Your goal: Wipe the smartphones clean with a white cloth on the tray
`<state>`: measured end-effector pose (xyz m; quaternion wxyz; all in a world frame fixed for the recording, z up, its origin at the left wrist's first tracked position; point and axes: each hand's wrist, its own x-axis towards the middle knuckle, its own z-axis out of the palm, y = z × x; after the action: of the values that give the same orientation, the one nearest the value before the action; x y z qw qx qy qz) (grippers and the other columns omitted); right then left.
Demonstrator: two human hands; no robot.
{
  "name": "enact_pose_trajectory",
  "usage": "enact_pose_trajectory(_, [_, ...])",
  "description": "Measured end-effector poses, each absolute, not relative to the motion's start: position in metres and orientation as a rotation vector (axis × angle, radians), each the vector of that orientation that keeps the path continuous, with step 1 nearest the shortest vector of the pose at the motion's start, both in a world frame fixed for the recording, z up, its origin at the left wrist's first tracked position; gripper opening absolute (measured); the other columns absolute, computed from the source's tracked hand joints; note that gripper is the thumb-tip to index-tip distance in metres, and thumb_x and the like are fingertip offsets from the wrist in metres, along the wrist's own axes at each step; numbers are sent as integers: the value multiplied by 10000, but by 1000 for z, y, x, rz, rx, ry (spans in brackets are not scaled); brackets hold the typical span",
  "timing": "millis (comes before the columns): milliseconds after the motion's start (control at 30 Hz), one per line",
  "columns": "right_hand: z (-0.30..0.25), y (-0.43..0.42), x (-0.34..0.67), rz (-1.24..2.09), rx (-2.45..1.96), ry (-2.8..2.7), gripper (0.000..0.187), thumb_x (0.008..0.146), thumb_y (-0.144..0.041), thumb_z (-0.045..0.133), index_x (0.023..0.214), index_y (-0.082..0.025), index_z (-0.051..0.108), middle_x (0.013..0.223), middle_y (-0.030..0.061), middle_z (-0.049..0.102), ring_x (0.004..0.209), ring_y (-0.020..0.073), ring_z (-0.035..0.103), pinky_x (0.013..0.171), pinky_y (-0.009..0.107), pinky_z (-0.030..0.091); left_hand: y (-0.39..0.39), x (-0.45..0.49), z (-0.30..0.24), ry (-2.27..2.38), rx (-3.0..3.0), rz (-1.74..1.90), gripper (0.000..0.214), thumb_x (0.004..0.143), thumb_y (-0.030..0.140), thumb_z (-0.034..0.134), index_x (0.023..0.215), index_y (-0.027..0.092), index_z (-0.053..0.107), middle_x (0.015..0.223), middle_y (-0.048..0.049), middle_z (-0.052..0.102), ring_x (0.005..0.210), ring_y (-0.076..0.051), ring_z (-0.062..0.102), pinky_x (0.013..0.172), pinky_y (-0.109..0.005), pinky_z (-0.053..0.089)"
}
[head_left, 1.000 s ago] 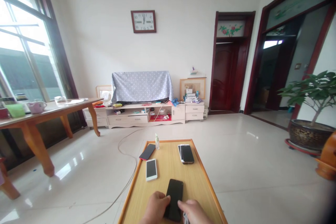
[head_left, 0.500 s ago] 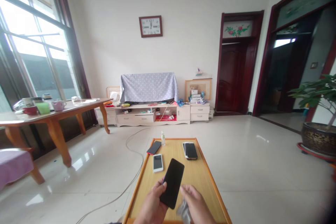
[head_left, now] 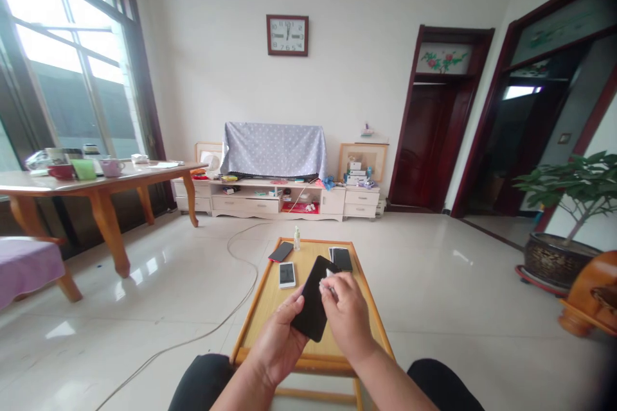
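My left hand point(head_left: 279, 340) grips a black phone point(head_left: 312, 298) from below, holding it tilted above the low wooden table point(head_left: 267, 308). My right hand point(head_left: 348, 316) is closed on a small white cloth point(head_left: 330, 273) and presses it against the phone's upper right side. On the table beyond lie a white phone point(head_left: 287, 274), a dark phone with a red edge point(head_left: 281, 251), a stack of dark phones point(head_left: 341, 259) and a small clear bottle point(head_left: 297, 239).
A cable point(head_left: 226, 308) snakes across the shiny floor left of the table. A long wooden table point(head_left: 103, 183) with cups stands at the left by the window. A covered TV on a white cabinet point(head_left: 272, 196) is at the far wall. A potted plant point(head_left: 566, 231) stands right.
The black phone has been lifted off the table by my left hand. My right hand has come up with the cloth onto the phone. The camera has tilted back, showing my knees.
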<state>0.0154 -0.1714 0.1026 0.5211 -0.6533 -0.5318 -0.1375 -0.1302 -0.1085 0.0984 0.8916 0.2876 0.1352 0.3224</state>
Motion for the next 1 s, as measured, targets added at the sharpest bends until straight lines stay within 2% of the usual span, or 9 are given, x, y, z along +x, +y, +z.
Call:
enact_pose_trajectory(100, [118, -172, 22, -585, -1566, -1365, 223, 981, -237, 492, 1002, -233, 714, 1184, 93, 686, 1165, 257, 603, 1012, 442, 488, -114, -143, 108, 272, 597, 673, 501, 871, 232, 682, 1360, 179, 585, 1347, -117, 649, 1257, -261, 594, 1078, -342, 443])
enact_pose_trajectory(233, [110, -191, -16, -724, -1507, -1704, 296, 994, -215, 482, 1230, -229, 660, 1358, 72, 632, 1340, 269, 511, 1108, 502, 418, -115, -155, 113, 321, 551, 733, 485, 853, 231, 706, 1325, 188, 605, 1264, -109, 694, 1132, -232, 669, 1009, -328, 502])
enact_pose_trajectory(333, [102, -203, -37, -781, -1372, -1904, 382, 994, -314, 503, 1355, -221, 588, 1387, 70, 614, 1336, 276, 524, 1170, 561, 336, -119, -158, 117, 385, 525, 759, 477, 847, 248, 717, 1309, 198, 609, 1185, -108, 719, 1059, -226, 699, 962, -334, 533])
enact_pose_trajectory(400, [108, -205, -31, -780, -1422, -1920, 409, 1002, -320, 492, 1393, -220, 558, 1410, 75, 592, 1348, 282, 512, 1182, 594, 303, -124, -159, 122, 377, 518, 761, 480, 852, 240, 714, 1317, 198, 602, 1234, -118, 700, 1102, -231, 683, 987, -342, 523])
enact_pose_trajectory(533, [132, -207, -3, -799, -1649, -1798, 458, 1023, -296, 453, 1463, -172, 481, 1484, 125, 503, 1400, 311, 442, 1160, 626, 323, -135, -161, 133, 258, 548, 738, 489, 860, 217, 703, 1335, 183, 594, 1358, -126, 637, 1241, -254, 610, 1077, -356, 468])
enact_pose_trajectory(633, [127, -213, -8, -852, -1564, -1868, 535, 1012, -362, 477, 1508, -172, 419, 1514, 136, 456, 1405, 330, 431, 1145, 616, 354, -139, -163, 137, 236, 551, 746, 491, 867, 252, 702, 1342, 195, 591, 1366, -117, 633, 1284, -258, 579, 1098, -357, 451])
enact_pose_trajectory(767, [107, -221, -32, -923, -1265, -1982, 609, 986, -505, 490, 1509, -203, 422, 1440, 119, 545, 1340, 316, 517, 1154, 583, 355, -144, -166, 138, 309, 556, 714, 541, 849, 338, 725, 1357, 230, 575, 1301, -125, 665, 1211, -286, 627, 1042, -411, 491])
enact_pose_trajectory(900, [129, -222, -18, -851, -1510, -1936, 560, 1018, -393, 463, 1538, -210, 361, 1527, 104, 442, 1412, 323, 422, 1177, 658, 240, -150, -167, 141, 251, 613, 633, 561, 876, 390, 685, 1404, 294, 520, 1384, -110, 612, 1227, -294, 611, 998, -467, 507])
enact_pose_trajectory(1000, [147, -224, -5, -829, -1638, -1781, 538, 1029, -337, 433, 1540, -186, 356, 1556, 123, 394, 1454, 329, 346, 1179, 665, 224, -150, -166, 144, 264, 633, 603, 586, 879, 398, 681, 1428, 332, 488, 1398, -101, 601, 1178, -283, 639, 964, -475, 522])
